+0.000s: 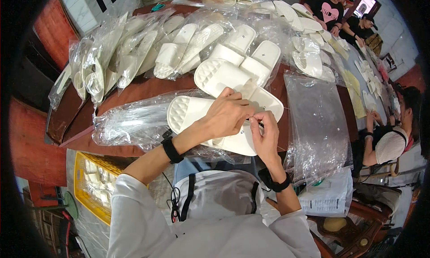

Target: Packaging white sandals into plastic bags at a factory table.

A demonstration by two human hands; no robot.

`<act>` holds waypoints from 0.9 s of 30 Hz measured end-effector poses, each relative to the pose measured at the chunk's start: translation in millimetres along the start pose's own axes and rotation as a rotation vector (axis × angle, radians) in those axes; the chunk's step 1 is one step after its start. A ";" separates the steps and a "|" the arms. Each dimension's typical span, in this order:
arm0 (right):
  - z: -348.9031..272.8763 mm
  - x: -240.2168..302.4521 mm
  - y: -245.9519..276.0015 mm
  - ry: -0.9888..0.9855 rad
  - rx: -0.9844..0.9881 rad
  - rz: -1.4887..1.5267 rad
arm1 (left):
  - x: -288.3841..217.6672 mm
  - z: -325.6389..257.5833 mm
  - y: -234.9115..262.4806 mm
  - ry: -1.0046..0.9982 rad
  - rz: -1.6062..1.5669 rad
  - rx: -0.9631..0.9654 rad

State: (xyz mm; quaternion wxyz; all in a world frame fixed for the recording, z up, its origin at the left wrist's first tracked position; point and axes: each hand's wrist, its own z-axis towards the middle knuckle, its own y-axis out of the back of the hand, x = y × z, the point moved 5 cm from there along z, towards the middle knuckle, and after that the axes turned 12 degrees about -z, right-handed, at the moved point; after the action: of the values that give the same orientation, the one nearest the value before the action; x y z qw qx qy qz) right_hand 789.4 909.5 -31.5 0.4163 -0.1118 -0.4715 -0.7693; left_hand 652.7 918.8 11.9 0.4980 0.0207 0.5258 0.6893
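In front of me a pair of cream slide sandals (190, 111) lies at the table's near edge, one partly over the other. Over them my left hand (230, 113) is closed, its fingers curled down. My right hand (266, 135) pinches close beside it, thumb against fingers. Between the fingertips a small dark bit shows, too small to name. Just beyond, another cream slide (217, 78) rests against more slides (264, 56). To the left of the hands a stack of clear plastic bags (130, 123) lies partly under the sandals.
Bagged slides (134, 56) crowd the table's far left. Flat clear bags (316, 110) hang over the near edge at right. A yellow crate (80, 186) of wrapped pieces stands at lower left, a wooden chair (345, 226) at lower right. Several people work around the table (347, 101).
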 end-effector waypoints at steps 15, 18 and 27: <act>0.3 -8.1 4.6 -0.110 0.011 0.136 | 8.4 -0.5 1.5 0.068 -0.059 -0.053; 0.3 -8.8 2.0 -0.106 0.023 0.140 | 5.3 0.6 2.0 0.049 -0.061 -0.066; 2.4 -10.3 -9.2 -0.144 0.046 0.230 | 7.7 -0.5 4.7 0.057 -0.105 -0.060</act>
State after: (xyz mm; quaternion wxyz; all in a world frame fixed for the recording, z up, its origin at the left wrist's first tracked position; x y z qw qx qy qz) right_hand 788.4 918.9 -41.8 0.4691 -0.2107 -0.5016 -0.6956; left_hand 645.4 924.1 11.3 0.5186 -0.0418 0.5191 0.6781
